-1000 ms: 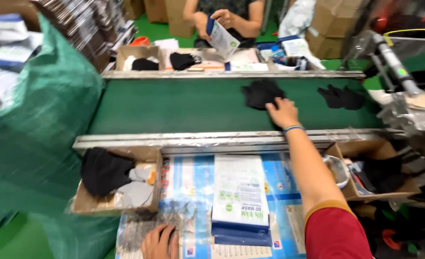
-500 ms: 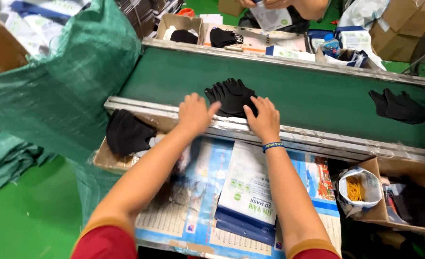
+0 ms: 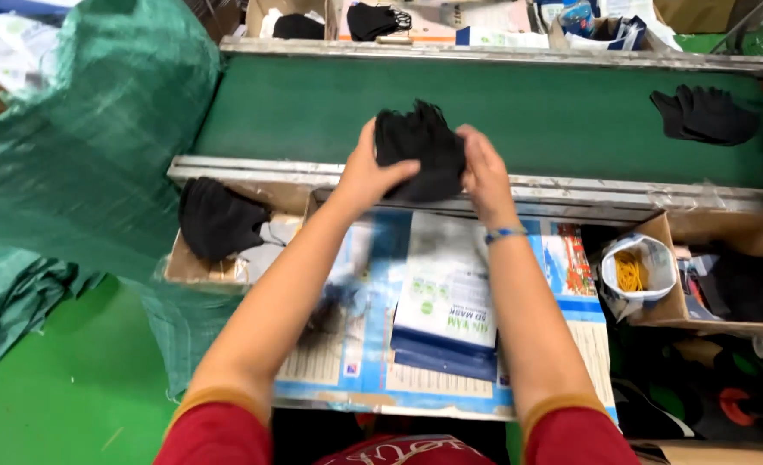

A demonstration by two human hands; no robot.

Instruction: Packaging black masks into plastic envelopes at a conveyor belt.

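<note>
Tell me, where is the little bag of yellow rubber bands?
The bag of yellow rubber bands sits in the cardboard box on the right, just below the green conveyor belt.

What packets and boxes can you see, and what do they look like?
Stack of flat pouches: on the worktable below the hands, rectangular, white with green marks, dark blue beneath.
Cardboard box: left of the pouches, open, brown, holding black masks.
Small bag: in the right-hand box, white, holding yellow bands.
Blue-and-white packets: beyond the belt, top right.
</note>
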